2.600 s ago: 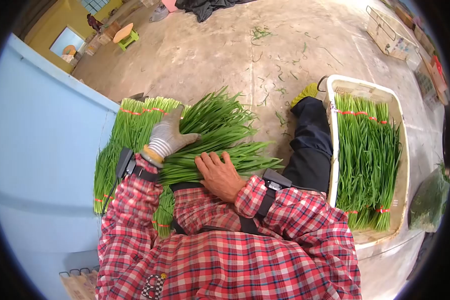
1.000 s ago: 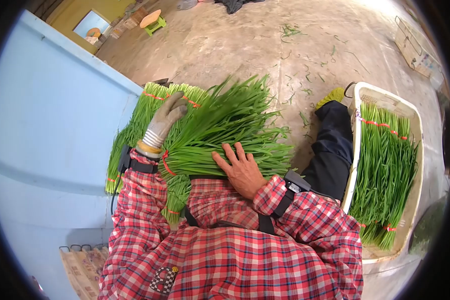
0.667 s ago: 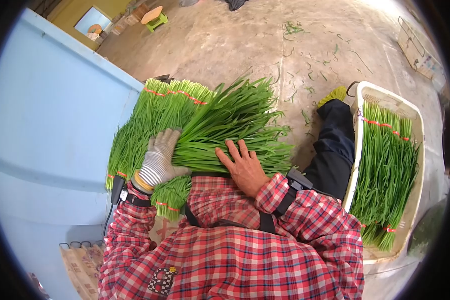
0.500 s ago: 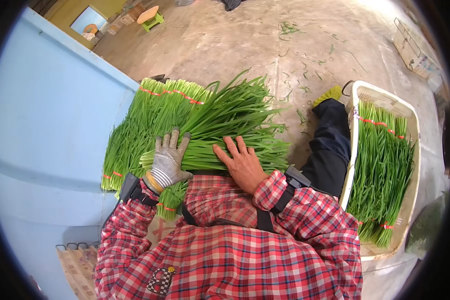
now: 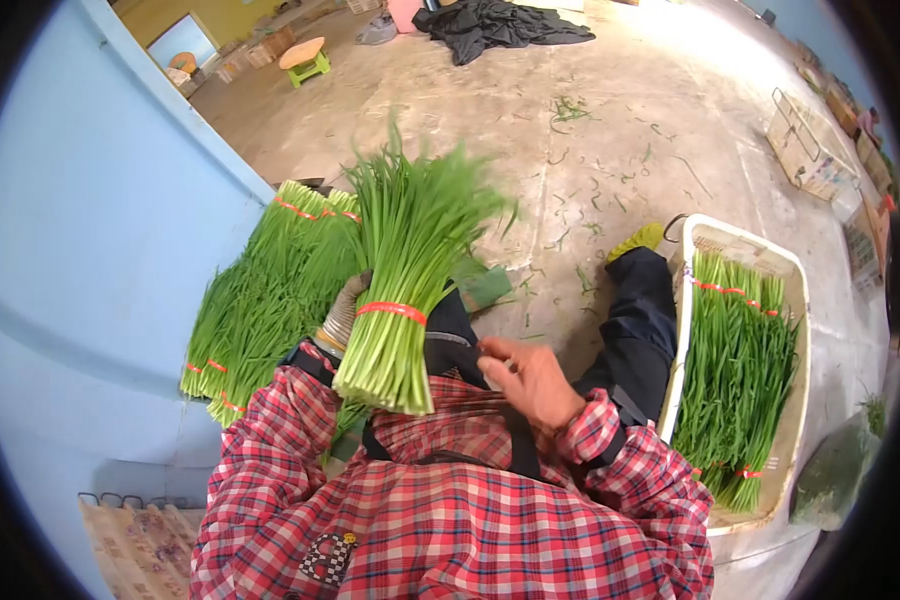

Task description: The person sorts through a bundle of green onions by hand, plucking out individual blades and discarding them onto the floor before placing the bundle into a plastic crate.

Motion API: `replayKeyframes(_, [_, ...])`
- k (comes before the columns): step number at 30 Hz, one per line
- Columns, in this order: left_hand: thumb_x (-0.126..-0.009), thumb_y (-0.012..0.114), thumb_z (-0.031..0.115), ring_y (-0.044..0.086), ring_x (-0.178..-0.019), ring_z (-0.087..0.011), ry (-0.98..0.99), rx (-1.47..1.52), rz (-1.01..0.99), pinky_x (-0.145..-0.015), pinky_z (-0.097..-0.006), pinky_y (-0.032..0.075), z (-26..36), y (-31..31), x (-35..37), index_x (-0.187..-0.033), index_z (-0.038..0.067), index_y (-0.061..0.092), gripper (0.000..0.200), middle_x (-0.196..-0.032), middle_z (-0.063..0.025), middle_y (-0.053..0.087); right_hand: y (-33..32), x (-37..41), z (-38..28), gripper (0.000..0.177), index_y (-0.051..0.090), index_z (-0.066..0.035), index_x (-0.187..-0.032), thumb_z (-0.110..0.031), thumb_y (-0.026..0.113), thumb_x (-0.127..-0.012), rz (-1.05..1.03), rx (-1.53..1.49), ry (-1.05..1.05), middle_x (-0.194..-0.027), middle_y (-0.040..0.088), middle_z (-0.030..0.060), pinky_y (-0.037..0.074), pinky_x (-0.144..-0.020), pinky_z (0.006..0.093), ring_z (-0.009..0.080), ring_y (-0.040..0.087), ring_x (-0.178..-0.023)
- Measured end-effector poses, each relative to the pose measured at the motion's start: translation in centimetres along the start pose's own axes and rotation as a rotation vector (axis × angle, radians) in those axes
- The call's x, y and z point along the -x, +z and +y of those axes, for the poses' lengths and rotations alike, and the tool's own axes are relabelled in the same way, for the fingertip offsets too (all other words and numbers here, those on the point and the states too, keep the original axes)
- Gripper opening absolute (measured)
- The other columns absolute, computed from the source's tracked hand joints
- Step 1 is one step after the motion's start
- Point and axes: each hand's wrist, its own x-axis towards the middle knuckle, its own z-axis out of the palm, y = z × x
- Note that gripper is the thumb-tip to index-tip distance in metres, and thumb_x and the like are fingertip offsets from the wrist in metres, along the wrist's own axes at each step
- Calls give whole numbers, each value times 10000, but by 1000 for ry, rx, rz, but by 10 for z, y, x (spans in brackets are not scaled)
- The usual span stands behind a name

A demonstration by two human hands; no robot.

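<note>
A bundle of green stalks [image 5: 390, 340] with a red band stands upright in front of me, cut ends down and leaf tips blurred. My left hand [image 5: 344, 312], in a striped grey glove, is wrapped round its left side, partly hidden behind it. To the right of the bundle is my bare right hand [image 5: 535, 378], fingers curled in toward the thumb; whether anything small is between them is too small to tell. More banded bundles [image 5: 270, 275] lie in a pile at the left, beside the blue wall.
A white crate [image 5: 682, 340] with banded bundles stands at my right, next to my outstretched leg [image 5: 635, 320]. Leaf scraps [image 5: 570, 110] litter the floor. Farther off are a small stool [image 5: 305, 62], a black sheet [image 5: 495, 30] and another crate [image 5: 810, 150].
The loose stalks lying under both hands are now a banded upright bundle held at the left. My right hand has come off them and curled. The view has tilted up slightly.
</note>
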Motion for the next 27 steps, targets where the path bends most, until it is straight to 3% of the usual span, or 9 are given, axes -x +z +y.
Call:
replayKeyframes(2, [-796, 698, 307, 629, -1037, -318, 11, 70, -93, -942, -449, 507, -18, 5, -22, -1288, -4, 514, 611, -1180, -191, 629, -13, -2, 17, 673, 463, 86, -1310, -466, 529, -931, 38, -98, 90, -1082, 647, 240, 498, -732, 369, 271, 644, -887])
replayKeyframes(8, [-803, 664, 197, 616, -1090, -297, -41, 20, -202, -995, -429, 477, -88, 77, -82, -1293, -27, 502, 562, -1214, -181, 616, -79, -2, 10, 1025, 102, 94, -1473, -603, 555, -871, 60, -387, 413, -1248, 546, 180, 454, -729, 307, 196, 549, -899])
replayKeyframes(13, [-829, 677, 156, 597, -1118, -290, -174, -27, -342, -999, -440, 475, -142, 144, -114, -1309, 17, 493, 533, -1251, -147, 594, -142, 20, -2, 878, 201, 27, -1461, -382, 697, -863, 259, -381, 351, -1333, 495, 191, 417, -1007, 352, 229, 499, -1195])
replayKeyframes(15, [-830, 670, 115, 586, -1129, -272, -228, -15, -408, -1001, -433, 474, -161, 183, -113, -1311, 30, 488, 521, -1237, -119, 597, -164, 34, -25, 1022, 121, 23, -1492, -371, 765, -803, 345, -197, 283, -1360, 470, 206, 379, -1046, 336, 248, 472, -1231])
replayKeyframes(20, [-869, 637, 90, 606, -1006, -161, -281, -191, -632, -862, -328, 517, -201, 277, -143, -1208, 62, 559, 348, -1147, -58, 617, -230, 91, -34, 1072, 54, 20, -1501, -237, 777, -753, 581, -99, 388, -1345, 488, 204, 399, -1025, 330, 262, 495, -1204])
replayKeyframes(23, [-878, 665, 172, 586, -1061, -164, -249, -763, -716, -868, -355, 504, -205, 327, -168, -1287, 47, 508, 455, -1194, -68, 605, -278, 141, -54, 931, 114, -53, -1520, -138, 686, -790, 681, -92, 391, -1333, 499, 164, 454, -960, 309, 220, 547, -1132])
replayKeyframes(25, [-894, 655, 242, 569, -1061, -135, 34, -763, -1113, -840, -322, 483, -212, 300, -201, -1373, 41, 422, 570, -1235, -60, 570, -297, 177, -64, 893, 156, -62, -1517, -107, 650, -775, 769, 126, 433, -1303, 522, 161, 461, -944, 306, 211, 565, -1097])
replayKeyframes(26, [-904, 632, 288, 544, -1109, -160, -228, -683, -800, -858, -314, 467, -205, 315, -178, -1459, 49, 285, 697, -1274, -89, 532, -300, 195, -67, 868, 177, -47, -1510, -109, 625, -768, 809, 219, 475, -1295, 527, 157, 453, -955, 316, 215, 561, -1105])
replayKeyframes(27, [-908, 610, 306, 535, -1133, -214, 62, -868, -1078, -904, -338, 459, -215, 278, -207, -1498, 62, 174, 772, -1278, -131, 519, -307, 226, -51, 868, 177, -47, -1510, -109, 625, -768, 819, 223, 489, -1295, 527, 157, 453, -955, 316, 215, 561, -1105])
